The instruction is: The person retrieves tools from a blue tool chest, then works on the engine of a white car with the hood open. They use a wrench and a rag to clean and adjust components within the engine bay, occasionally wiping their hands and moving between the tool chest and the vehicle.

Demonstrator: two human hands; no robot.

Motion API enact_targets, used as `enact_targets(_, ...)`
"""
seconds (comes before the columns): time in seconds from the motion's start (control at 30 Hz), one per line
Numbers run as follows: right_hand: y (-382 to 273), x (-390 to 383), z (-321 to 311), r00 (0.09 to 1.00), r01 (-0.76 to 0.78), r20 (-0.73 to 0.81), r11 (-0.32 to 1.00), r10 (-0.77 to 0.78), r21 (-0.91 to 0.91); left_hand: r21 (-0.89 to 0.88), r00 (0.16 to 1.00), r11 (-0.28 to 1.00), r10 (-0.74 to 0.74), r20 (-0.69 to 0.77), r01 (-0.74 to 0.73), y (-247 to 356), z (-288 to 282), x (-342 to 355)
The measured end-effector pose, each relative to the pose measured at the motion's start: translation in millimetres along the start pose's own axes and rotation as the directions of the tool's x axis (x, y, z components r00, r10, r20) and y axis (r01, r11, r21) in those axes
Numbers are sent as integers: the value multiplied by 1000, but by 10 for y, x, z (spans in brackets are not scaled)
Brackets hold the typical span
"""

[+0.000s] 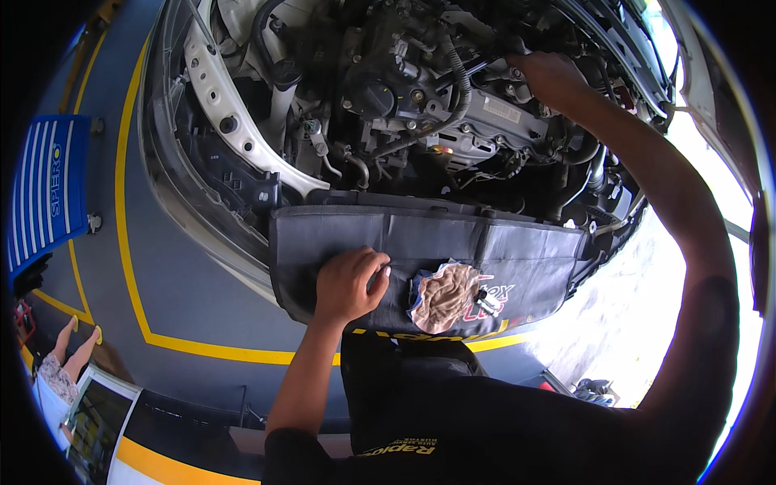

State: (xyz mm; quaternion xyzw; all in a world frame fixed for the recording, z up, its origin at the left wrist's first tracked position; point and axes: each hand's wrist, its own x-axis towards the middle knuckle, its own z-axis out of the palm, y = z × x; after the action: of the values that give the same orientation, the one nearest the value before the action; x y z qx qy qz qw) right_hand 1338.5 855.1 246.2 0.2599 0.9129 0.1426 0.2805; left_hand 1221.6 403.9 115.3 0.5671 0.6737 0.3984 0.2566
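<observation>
My left hand (pixel 352 283) rests on the black fender cover (pixel 323 234) draped over the car's front edge, its fingers curled in and nothing visible in them. Reaching far into the engine bay, my right hand (pixel 550 79) has its fingers bent at the back right of the engine (pixel 501 113). A dark, rod-like piece (pixel 465 74) runs up to its fingertips; whether they hold it I cannot make out. On the cover, right of my left hand, lies a crumpled brown cloth (pixel 443 297) with a small shiny metal part (pixel 487 302) beside it.
A ribbed hose (pixel 461 73) and a round black cap (pixel 376 99) sit on the engine. At left, a blue cabinet (pixel 48 190) on casters stands on the grey floor (pixel 194 299) with yellow lines. Another person's legs (pixel 69 347) show at lower left.
</observation>
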Motion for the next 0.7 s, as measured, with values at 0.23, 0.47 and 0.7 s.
enact_targets(0.23, -39, -7, -50, 960, -193, 275, 840, 54, 508, 2, 1000, 1000, -5, -11, 5, -1, -15, -7)
enact_targets(0.47, 89, 47, 82, 999, 7, 39, 972, -16, 236, -8, 1000, 1000, -15, -16, 15, -32, -5, -54)
enact_targets(0.7, 25, -46, -17, 1000, 16, 7, 995, -17, 96, -37, 1000, 999, -4, -18, 3, -61, -9, -77)
